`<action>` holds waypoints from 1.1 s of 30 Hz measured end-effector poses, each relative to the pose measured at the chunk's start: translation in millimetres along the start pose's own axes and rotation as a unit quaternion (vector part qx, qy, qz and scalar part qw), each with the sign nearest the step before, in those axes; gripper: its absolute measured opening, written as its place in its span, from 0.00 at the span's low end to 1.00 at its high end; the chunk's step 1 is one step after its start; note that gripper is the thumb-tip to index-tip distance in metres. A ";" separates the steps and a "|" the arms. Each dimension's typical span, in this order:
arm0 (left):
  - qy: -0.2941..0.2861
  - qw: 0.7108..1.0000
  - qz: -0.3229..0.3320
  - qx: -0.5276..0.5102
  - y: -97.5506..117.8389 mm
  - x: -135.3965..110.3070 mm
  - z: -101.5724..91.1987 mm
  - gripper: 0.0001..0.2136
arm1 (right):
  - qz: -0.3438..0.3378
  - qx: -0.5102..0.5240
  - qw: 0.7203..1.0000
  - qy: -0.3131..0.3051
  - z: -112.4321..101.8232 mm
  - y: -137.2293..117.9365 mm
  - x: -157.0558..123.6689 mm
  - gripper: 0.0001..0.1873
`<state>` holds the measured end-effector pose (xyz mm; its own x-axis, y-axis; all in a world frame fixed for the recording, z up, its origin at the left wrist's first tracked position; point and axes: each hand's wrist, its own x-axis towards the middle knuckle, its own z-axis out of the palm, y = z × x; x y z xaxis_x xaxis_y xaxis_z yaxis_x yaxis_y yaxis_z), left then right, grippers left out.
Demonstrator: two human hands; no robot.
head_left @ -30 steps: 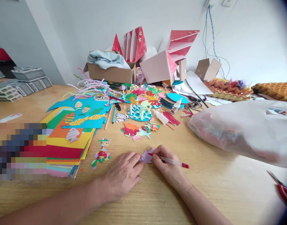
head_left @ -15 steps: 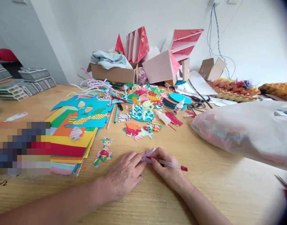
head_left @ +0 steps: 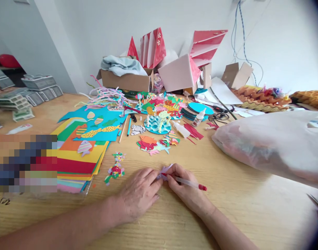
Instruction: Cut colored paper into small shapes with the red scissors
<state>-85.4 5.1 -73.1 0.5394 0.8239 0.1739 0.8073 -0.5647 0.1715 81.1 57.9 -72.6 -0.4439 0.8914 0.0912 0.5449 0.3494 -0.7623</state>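
My right hand (head_left: 183, 185) grips a red-capped pen (head_left: 190, 183), its tip down on a small lilac paper cutout (head_left: 164, 171) on the wooden table (head_left: 242, 194). My left hand (head_left: 140, 191) lies next to it, fingers together, fingertips pressing the left edge of the cutout. Most of the cutout is hidden under both hands. A little to the left lie small coloured paper scraps (head_left: 115, 169).
A stack of coloured paper sheets (head_left: 78, 156) with fish cutouts lies at the left. Paper fish, a blue wave disc (head_left: 157, 125) and glue bottles (head_left: 181, 130) crowd the middle. A large white plastic bag (head_left: 273, 146) fills the right. Cardboard boxes (head_left: 125, 80) stand by the wall.
The view has shifted slightly. My right hand with the pen has crept a little left over the cutout. My left hand has kept its place.
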 end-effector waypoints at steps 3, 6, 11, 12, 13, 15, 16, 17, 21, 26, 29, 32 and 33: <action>0.005 1.000 0.000 0.000 -0.3 0.3 0.9 0.17 | -0.001 -0.007 1.000 0.006 0.1 1.1 -0.3 0.04; 0.003 1.000 -0.001 -0.002 -0.2 0.8 1.3 0.18 | -0.001 -0.006 1.000 0.014 -0.5 1.4 -0.9 0.04; -0.011 1.000 -0.002 -0.006 0.6 1.4 -0.9 0.18 | -0.013 0.008 1.000 0.007 -2.8 -1.5 -2.4 0.05; -0.010 1.000 -0.003 -0.006 0.5 1.4 -1.1 0.18 | -0.017 0.014 1.000 0.004 -3.2 -1.8 -2.6 0.05; -0.008 1.000 -0.003 -0.006 0.5 1.4 -1.2 0.17 | -0.018 0.020 1.000 0.003 -3.6 -1.9 -2.8 0.05; -0.005 1.000 -0.002 -0.007 0.3 1.4 -1.1 0.17 | -0.013 0.034 0.999 0.010 -3.9 -1.3 -3.1 0.05; -0.004 1.000 -0.001 -0.007 0.1 1.3 -1.0 0.18 | -0.009 0.039 0.999 0.013 -3.9 -0.9 -3.2 0.05; -0.005 1.000 0.000 -0.006 0.0 1.3 -1.0 0.18 | -0.008 0.043 0.999 0.017 -3.9 -0.5 -3.2 0.05; -0.009 1.000 0.004 -0.002 -0.2 1.5 -1.1 0.17 | -0.015 0.030 0.999 0.011 -3.7 -1.3 -3.3 0.05; -0.009 1.000 0.001 -0.002 -0.1 1.3 0.2 0.18 | -0.015 0.012 1.000 0.009 -4.2 -3.8 -3.6 0.05; -0.004 1.000 0.002 0.000 -0.3 0.4 0.9 0.18 | -0.014 0.006 1.000 0.014 -4.0 -3.8 -3.4 0.05; -0.006 1.000 0.005 0.001 -0.6 0.0 1.0 0.18 | -0.009 0.001 1.000 0.025 -3.7 -3.5 -3.0 0.05; -0.007 1.000 0.005 0.002 -0.5 0.0 0.9 0.18 | -0.009 0.000 1.000 0.027 -3.7 -3.6 -2.9 0.05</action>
<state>-85.7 5.4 -74.1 0.5509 0.8186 0.1621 0.8025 -0.5730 0.1661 83.0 55.1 -67.7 -0.4153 0.8989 0.1398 0.5370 0.3663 -0.7599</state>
